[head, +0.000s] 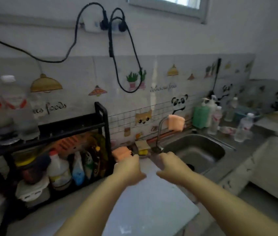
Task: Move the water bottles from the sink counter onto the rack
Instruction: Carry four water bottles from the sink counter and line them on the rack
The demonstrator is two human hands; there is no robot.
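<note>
Two clear water bottles with white caps stand on the top shelf of the black rack at the left. Right of the sink, on the counter, are more clear bottles: one near the front, one beside the soap and one further back. My left hand and my right hand reach forward side by side over the white counter, left of the sink. Both hold nothing, and their fingers look loosely spread. The picture is blurred.
A tap with an orange cloth rises behind the sink. A green soap dispenser stands by the bottles. Orange sponges lie between rack and sink. The rack's lower shelf holds several cleaning bottles. Black cables hang on the wall.
</note>
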